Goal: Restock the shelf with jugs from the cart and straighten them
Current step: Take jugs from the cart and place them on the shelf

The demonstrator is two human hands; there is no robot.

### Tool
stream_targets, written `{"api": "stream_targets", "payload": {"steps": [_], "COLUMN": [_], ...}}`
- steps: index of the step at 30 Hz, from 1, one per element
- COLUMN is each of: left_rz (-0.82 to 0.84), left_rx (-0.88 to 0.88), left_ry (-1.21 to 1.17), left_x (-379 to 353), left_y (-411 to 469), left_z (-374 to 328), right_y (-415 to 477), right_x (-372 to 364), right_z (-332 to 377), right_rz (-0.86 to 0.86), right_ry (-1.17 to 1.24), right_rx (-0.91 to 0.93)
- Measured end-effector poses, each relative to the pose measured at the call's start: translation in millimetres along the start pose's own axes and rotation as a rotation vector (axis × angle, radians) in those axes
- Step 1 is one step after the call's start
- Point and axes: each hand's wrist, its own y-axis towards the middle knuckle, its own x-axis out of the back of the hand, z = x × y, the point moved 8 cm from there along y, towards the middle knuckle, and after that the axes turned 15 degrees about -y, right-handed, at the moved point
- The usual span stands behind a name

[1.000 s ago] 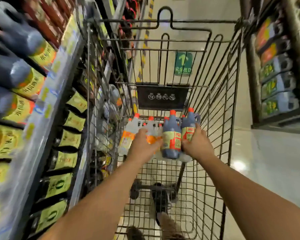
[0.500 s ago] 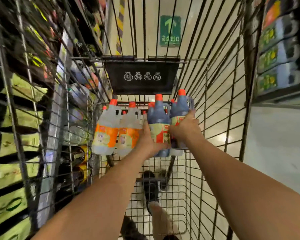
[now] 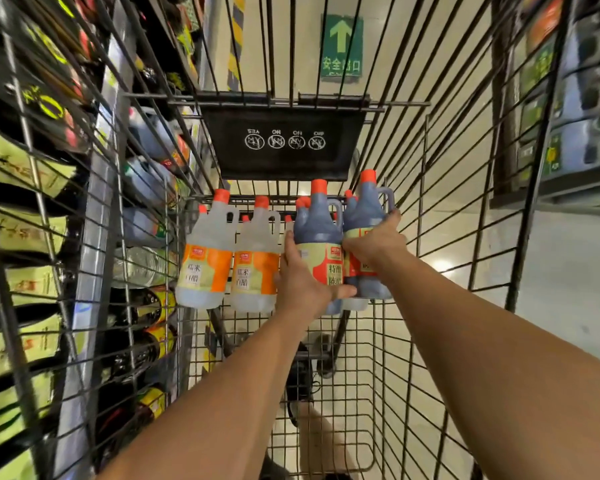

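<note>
Several jugs with orange-red caps stand at the far end of the wire cart (image 3: 440,237). My left hand (image 3: 302,282) grips a dark jug (image 3: 321,233) with a red and cream label around its body. My right hand (image 3: 374,242) is closed on a second dark jug (image 3: 366,206) beside it, by its side and handle. Two clear white jugs (image 3: 205,265) with orange labels stand to the left of them, untouched. The shelf (image 3: 94,216) with dark bottles runs along the left, seen through the cart's side.
A black child-seat flap (image 3: 284,140) hangs at the cart's far end above the jugs. Another shelf of jugs (image 3: 575,98) stands at the right across a pale tiled aisle. My legs and shoes (image 3: 298,379) show below the cart floor.
My view has moved closer into the cart and down. Both hands stay on the two dark jugs, and the clear white jugs to the left have come into plain sight.
</note>
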Motion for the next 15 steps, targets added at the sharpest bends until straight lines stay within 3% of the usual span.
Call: {"api": "stream_targets", "payload": {"steps": [6,15], "left_rz": [0.038,-0.002], "left_rx": [-0.045,0.004], "left_ry": [-0.043,-0.09], "left_x": [17,89], "left_y": [0,-23], "left_z": [-5,1], "right_y": [-5,-42], "right_x": [3,6], "right_z": [0,1], "right_rz": [0.018,-0.137], "right_ry": [0.018,0.0], "right_rx": [0.038,0.152]}}
